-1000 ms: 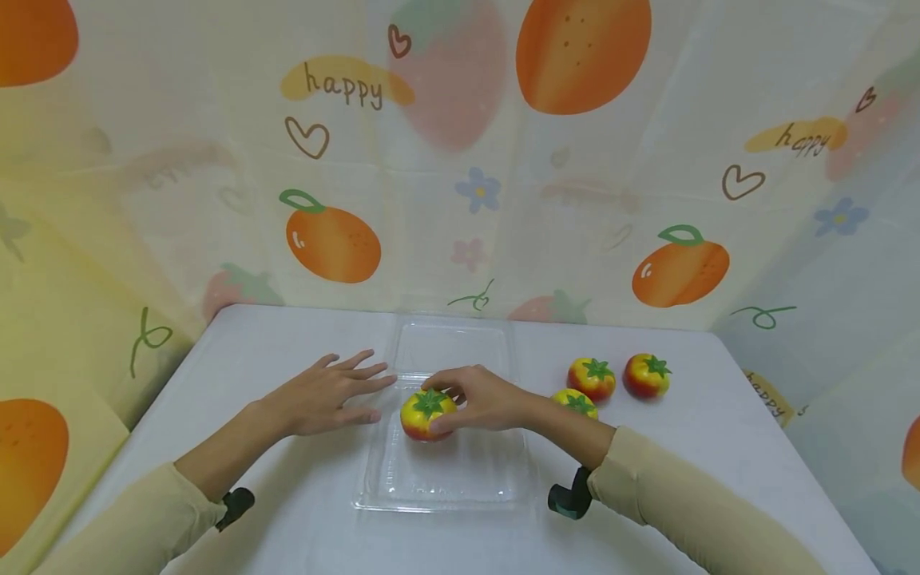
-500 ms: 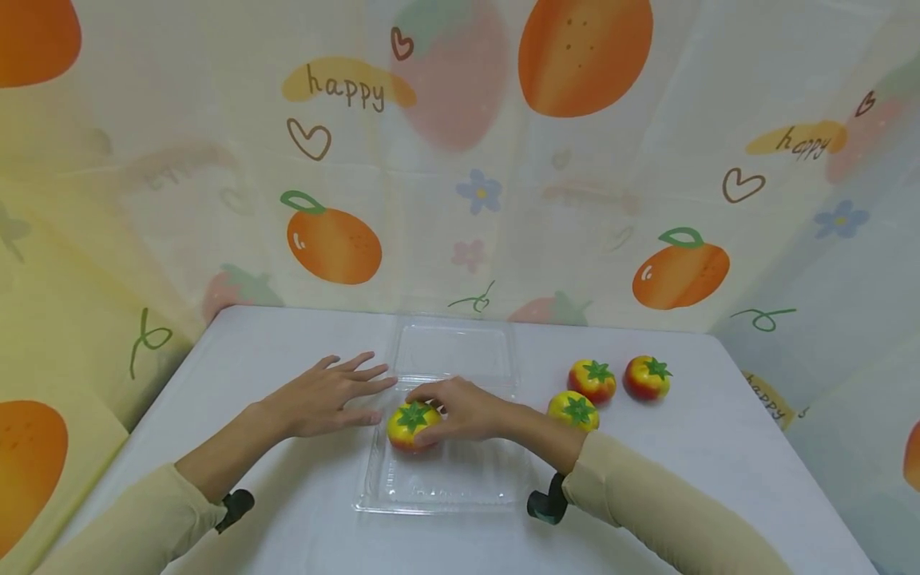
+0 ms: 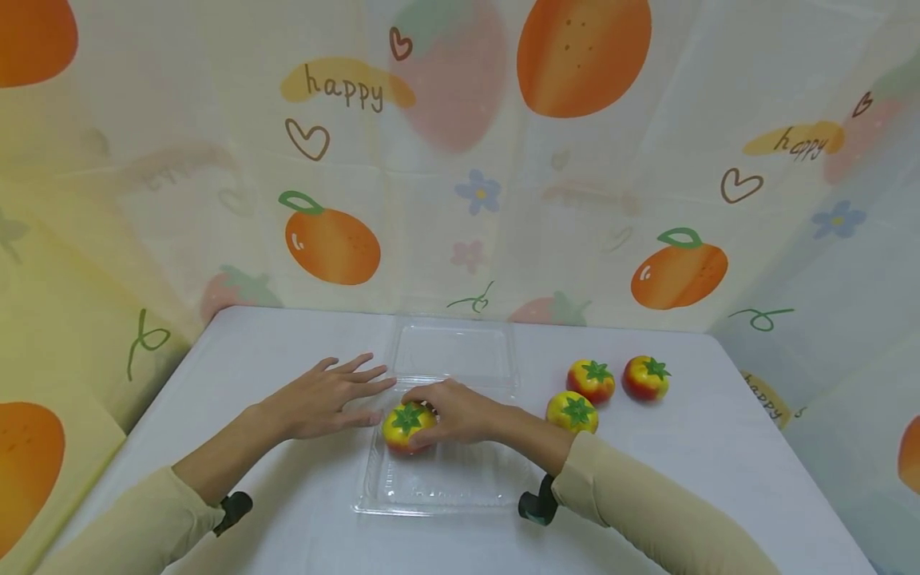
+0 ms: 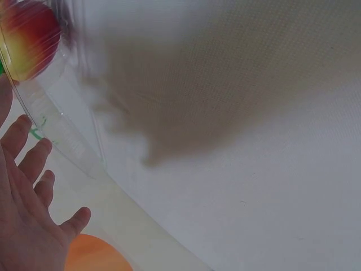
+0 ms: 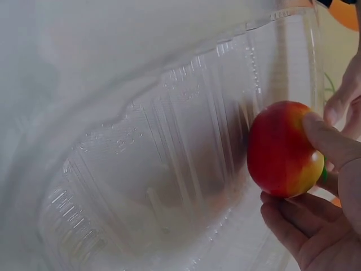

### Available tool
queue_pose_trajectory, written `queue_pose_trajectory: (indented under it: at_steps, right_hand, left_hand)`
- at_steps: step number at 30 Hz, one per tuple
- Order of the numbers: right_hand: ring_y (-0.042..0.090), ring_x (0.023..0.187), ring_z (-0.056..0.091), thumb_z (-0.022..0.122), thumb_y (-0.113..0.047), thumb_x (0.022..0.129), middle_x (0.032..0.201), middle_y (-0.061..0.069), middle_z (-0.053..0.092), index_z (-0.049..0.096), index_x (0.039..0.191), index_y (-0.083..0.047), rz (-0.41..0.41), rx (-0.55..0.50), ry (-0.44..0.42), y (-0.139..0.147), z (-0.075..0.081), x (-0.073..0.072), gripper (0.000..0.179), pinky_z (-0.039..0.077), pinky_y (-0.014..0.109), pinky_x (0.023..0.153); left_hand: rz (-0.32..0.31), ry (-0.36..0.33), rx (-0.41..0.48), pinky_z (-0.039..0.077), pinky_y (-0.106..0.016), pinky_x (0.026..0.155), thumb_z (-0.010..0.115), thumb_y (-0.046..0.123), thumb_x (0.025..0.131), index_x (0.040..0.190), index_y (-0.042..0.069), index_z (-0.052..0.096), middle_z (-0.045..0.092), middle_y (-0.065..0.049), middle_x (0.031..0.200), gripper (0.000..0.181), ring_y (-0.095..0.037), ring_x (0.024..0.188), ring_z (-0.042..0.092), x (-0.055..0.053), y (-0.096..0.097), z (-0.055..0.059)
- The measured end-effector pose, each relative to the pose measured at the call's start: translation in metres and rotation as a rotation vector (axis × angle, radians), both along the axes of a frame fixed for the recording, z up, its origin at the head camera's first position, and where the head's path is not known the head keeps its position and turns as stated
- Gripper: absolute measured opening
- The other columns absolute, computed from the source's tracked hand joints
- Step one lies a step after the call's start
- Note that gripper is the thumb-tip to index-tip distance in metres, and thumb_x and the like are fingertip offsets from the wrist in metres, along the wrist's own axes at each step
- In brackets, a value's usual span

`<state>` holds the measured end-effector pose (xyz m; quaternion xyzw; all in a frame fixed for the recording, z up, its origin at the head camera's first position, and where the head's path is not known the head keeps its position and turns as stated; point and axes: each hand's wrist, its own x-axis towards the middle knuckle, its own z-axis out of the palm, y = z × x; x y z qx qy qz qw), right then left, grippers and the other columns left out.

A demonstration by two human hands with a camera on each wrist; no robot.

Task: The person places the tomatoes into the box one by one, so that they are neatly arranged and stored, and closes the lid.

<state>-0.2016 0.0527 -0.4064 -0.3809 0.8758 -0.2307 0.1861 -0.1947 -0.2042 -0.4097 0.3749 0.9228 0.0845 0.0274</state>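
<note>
Red-yellow, looks a light, slick fruit point(image 3: 406, 422) best held by its sides, pinched in right fingers point(image 3: 426, 392) at the tray's point(image 3: 460, 479) ten o'clock, near spread, empty left fingers point(image 3: 372, 387).

A white worktop point(image 3: 719, 447) walled by printed cloth point(image 3: 402, 231).
We see the pale cloth behind it and at both sides, yellowish on our left and bluish grey on our right, lightly creased, with oranges point(image 3: 334, 246), strawberries point(image 3: 453, 88), flowers point(image 3: 469, 201), hearts point(image 3: 326, 140) and the word "happy" point(image 3: 343, 86) across it. The light looks soft to us, with blurred shadows point(image 4: 169, 107) on the worktop.
</note>
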Motion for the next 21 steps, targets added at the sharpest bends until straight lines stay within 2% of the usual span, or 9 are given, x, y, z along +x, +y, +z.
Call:
queue_pose_trajectory:
  at_steps: [7, 14, 21]
  right_hand:
    - [0.007, 0.100, 0.060, 0.079, -0.039, 0.085, 0.121, -0.001, 0.069, 0.063, 0.131, -0.012, -0.038, 0.042, 0.052, -0.0033, 0.0013, 0.0032, 0.056, 0.050, 0.020, 0.091]
    - [0.009, 0.105, 0.062, 0.078, -0.043, 0.085, 0.123, 0.000, 0.069, 0.062, 0.133, -0.011, -0.050, 0.073, 0.091, -0.0027, 0.0019, 0.0039, 0.060, 0.048, 0.029, 0.100]
    - [0.013, 0.111, 0.062, 0.078, -0.045, 0.084, 0.127, 0.000, 0.066, 0.058, 0.138, -0.012, -0.056, 0.101, 0.087, 0.0023, 0.0066, 0.0052, 0.067, 0.050, 0.031, 0.098]
  left_hand:
    - [0.011, -0.012, 0.007, 0.030, -0.069, 0.107, 0.049, 0.056, 0.098, 0.149, 0.020, 0.049, 0.046, -0.008, 0.152, 0.062, -0.038, 0.146, 0.030, 0.0014, -0.0024, -0.0005]
    - [0.012, -0.025, 0.019, 0.030, -0.070, 0.107, 0.049, 0.055, 0.099, 0.149, 0.020, 0.049, 0.047, -0.008, 0.152, 0.061, -0.038, 0.146, 0.030, 0.0011, -0.0010, 0.0011]
    - [0.008, -0.010, 0.002, 0.031, -0.069, 0.106, 0.050, 0.054, 0.098, 0.148, 0.018, 0.050, 0.047, -0.008, 0.152, 0.061, -0.038, 0.146, 0.030, 0.0004, -0.0002, 0.0005]
